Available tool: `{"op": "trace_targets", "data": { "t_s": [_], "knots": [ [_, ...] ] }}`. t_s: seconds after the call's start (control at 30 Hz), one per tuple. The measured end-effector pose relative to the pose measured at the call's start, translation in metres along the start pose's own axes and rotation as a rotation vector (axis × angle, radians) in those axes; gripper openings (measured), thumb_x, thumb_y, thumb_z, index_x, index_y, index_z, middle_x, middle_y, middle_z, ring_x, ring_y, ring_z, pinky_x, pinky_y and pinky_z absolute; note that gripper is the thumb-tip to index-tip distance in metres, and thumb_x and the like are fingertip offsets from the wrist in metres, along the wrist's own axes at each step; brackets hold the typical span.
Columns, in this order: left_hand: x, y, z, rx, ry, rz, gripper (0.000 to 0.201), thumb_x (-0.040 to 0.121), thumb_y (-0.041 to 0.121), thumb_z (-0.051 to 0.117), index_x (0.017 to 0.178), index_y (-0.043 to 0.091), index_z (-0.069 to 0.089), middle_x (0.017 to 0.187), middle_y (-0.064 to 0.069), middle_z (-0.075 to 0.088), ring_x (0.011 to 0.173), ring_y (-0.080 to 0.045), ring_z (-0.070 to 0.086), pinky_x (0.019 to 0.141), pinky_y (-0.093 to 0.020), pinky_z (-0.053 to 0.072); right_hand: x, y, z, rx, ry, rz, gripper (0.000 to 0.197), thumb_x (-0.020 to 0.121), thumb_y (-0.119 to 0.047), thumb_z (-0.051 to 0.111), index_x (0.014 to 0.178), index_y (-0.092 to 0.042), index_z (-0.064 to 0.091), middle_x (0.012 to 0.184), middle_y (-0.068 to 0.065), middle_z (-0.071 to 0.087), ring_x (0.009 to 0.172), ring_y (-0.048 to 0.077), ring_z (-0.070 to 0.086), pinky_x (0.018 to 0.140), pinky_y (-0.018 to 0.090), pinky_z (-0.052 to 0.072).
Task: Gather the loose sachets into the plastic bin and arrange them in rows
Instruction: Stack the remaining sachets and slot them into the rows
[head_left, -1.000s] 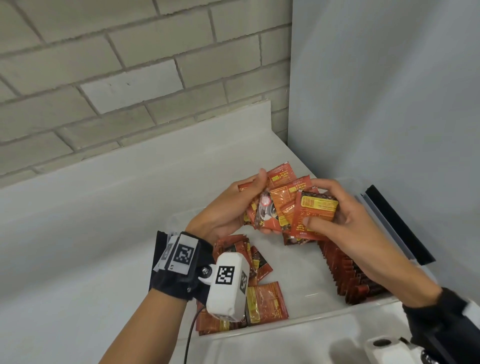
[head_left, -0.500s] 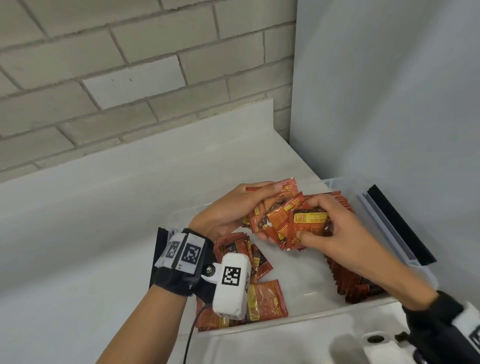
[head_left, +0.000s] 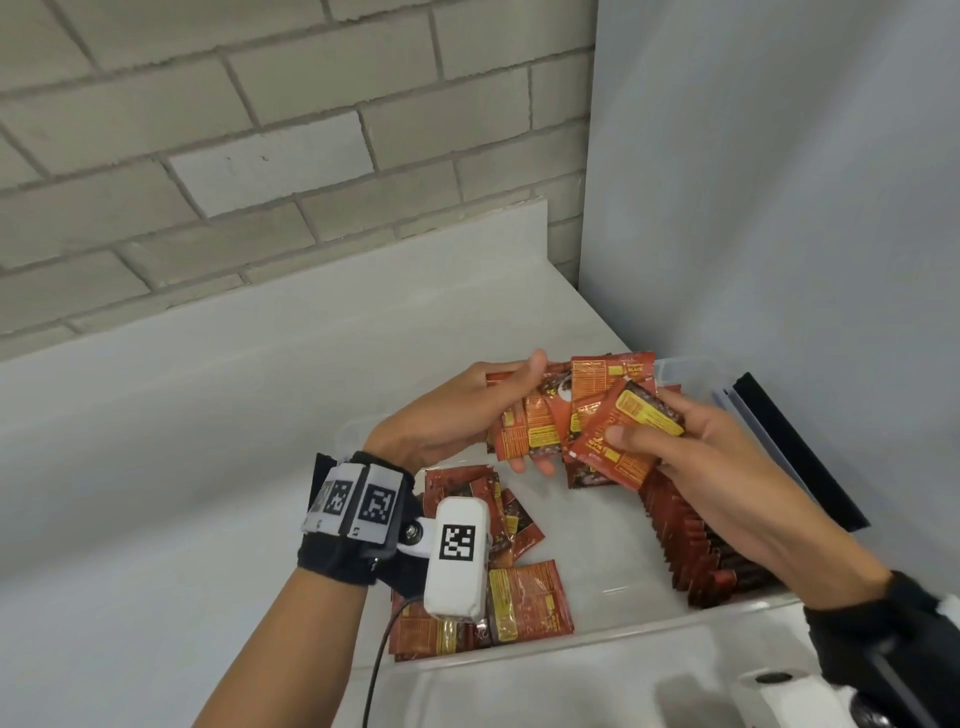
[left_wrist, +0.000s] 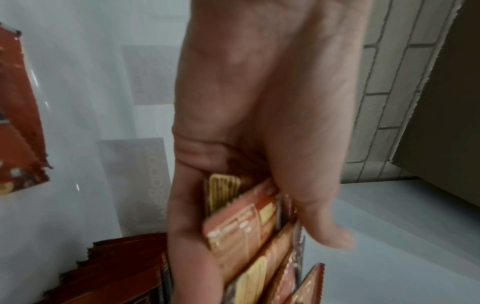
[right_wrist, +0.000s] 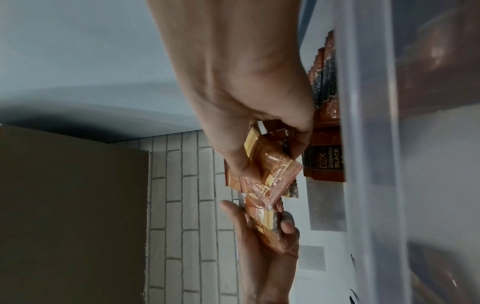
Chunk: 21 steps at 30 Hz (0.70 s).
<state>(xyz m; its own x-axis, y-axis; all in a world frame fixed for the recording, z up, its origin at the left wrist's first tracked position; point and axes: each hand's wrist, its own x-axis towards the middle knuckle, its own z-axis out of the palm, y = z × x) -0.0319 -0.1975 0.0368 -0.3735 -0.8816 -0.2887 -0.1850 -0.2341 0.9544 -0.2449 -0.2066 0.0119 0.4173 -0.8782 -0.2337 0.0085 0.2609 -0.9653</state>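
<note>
Above the clear plastic bin (head_left: 675, 636), my left hand (head_left: 467, 415) grips a fanned bunch of red and orange sachets (head_left: 540, 426), thumb on top. My right hand (head_left: 691, 441) pinches one sachet (head_left: 623, 441) with a yellow label at the front of that bunch. In the left wrist view the left hand's fingers (left_wrist: 187, 216) curl round the sachets (left_wrist: 246, 226). The right wrist view shows the right hand (right_wrist: 259, 133) holding its sachet (right_wrist: 270, 170) just above the left hand's bunch (right_wrist: 265, 224). A row of upright sachets (head_left: 696, 545) lines the bin's right side. Loose sachets (head_left: 519, 597) lie at its near left.
The bin sits on a white counter (head_left: 208, 441) in a corner, a brick wall (head_left: 260, 130) behind and a plain grey wall (head_left: 779, 182) on the right. The bin's lid with a black edge (head_left: 795, 447) leans by the right wall. A white object (head_left: 779, 691) sits near the front edge.
Both hands have lifted the bunch up from just over the bin. The right hand has drawn the yellow-labelled sachet out to the right front of the fan.
</note>
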Motion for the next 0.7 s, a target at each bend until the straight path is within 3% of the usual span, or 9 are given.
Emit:
{"op": "trace_targets", "data": {
  "t_s": [0.07, 0.13, 0.17, 0.23, 0.33, 0.47, 0.57, 0.7],
  "knots": [
    [-0.001, 0.0, -0.002, -0.062, -0.045, 0.024, 0.05, 0.088, 0.05, 0.049, 0.132, 0.025, 0.049, 0.112, -0.017, 0.069, 0.082, -0.031, 0.07, 0.061, -0.028, 0.057, 0.0, -0.001, -0.001, 0.027, 0.024, 0.009, 0.037, 0.076, -0.014, 0.07, 0.112, -0.023, 0.066, 0.104, 0.0, 0.074, 0.1, 0.016, 0.069, 0.092, 0.033, 0.049],
    [-0.001, -0.003, -0.007, -0.179, -0.071, 0.055, 0.046, 0.091, 0.021, 0.062, 0.134, 0.018, 0.044, 0.115, -0.02, 0.066, 0.085, -0.035, 0.069, 0.066, -0.031, 0.058, 0.001, -0.001, -0.003, 0.065, 0.074, 0.01, 0.038, 0.077, -0.013, 0.07, 0.114, -0.02, 0.065, 0.104, 0.001, 0.074, 0.099, 0.017, 0.069, 0.091, 0.033, 0.049],
    [-0.001, -0.004, -0.01, -0.224, -0.074, 0.066, 0.049, 0.088, 0.006, 0.06, 0.133, 0.014, 0.042, 0.116, -0.022, 0.065, 0.087, -0.037, 0.069, 0.068, -0.033, 0.059, 0.002, -0.001, -0.004, 0.082, 0.099, 0.007, 0.037, 0.079, -0.011, 0.069, 0.114, -0.019, 0.065, 0.103, 0.001, 0.074, 0.099, 0.017, 0.07, 0.09, 0.033, 0.05],
    [-0.002, -0.006, -0.014, -0.236, -0.048, 0.084, 0.049, 0.085, -0.006, 0.058, 0.129, 0.008, 0.041, 0.115, -0.024, 0.065, 0.089, -0.038, 0.069, 0.07, -0.032, 0.059, 0.003, -0.001, -0.005, 0.094, 0.144, -0.008, 0.035, 0.081, -0.011, 0.069, 0.114, -0.018, 0.065, 0.102, 0.001, 0.074, 0.097, 0.017, 0.07, 0.088, 0.032, 0.05],
    [-0.001, -0.003, -0.011, -0.122, 0.065, 0.086, 0.034, 0.089, 0.005, 0.061, 0.122, 0.004, 0.052, 0.108, -0.02, 0.069, 0.08, -0.032, 0.071, 0.061, -0.027, 0.058, 0.002, -0.001, -0.004, 0.06, 0.202, -0.055, 0.029, 0.083, -0.013, 0.069, 0.11, -0.022, 0.066, 0.099, -0.001, 0.075, 0.091, 0.014, 0.071, 0.079, 0.028, 0.051],
    [0.001, -0.003, -0.01, -0.027, 0.224, 0.104, 0.011, 0.087, 0.022, 0.064, 0.091, 0.014, 0.07, 0.086, -0.013, 0.073, 0.056, -0.02, 0.067, 0.046, -0.021, 0.048, -0.001, -0.004, -0.004, 0.053, 0.247, -0.118, 0.025, 0.084, -0.014, 0.069, 0.106, -0.024, 0.066, 0.096, -0.003, 0.075, 0.088, 0.012, 0.072, 0.077, 0.028, 0.052],
    [0.003, -0.004, -0.006, 0.004, 0.247, 0.118, 0.024, 0.088, 0.034, 0.059, 0.082, 0.014, 0.071, 0.077, -0.011, 0.072, 0.053, -0.017, 0.063, 0.045, -0.019, 0.044, -0.001, -0.003, -0.002, 0.036, 0.205, -0.1, 0.027, 0.083, -0.013, 0.069, 0.108, -0.024, 0.066, 0.098, -0.003, 0.075, 0.092, 0.013, 0.071, 0.08, 0.028, 0.051],
    [0.006, -0.002, 0.006, 0.029, 0.168, 0.147, 0.051, 0.08, 0.049, 0.056, 0.096, 0.002, 0.066, 0.086, -0.017, 0.071, 0.065, -0.02, 0.067, 0.051, -0.021, 0.049, 0.0, -0.003, 0.001, 0.102, 0.14, -0.065, 0.036, 0.08, -0.011, 0.068, 0.115, -0.019, 0.063, 0.104, 0.001, 0.074, 0.099, 0.016, 0.069, 0.089, 0.034, 0.051]
  ]
}}
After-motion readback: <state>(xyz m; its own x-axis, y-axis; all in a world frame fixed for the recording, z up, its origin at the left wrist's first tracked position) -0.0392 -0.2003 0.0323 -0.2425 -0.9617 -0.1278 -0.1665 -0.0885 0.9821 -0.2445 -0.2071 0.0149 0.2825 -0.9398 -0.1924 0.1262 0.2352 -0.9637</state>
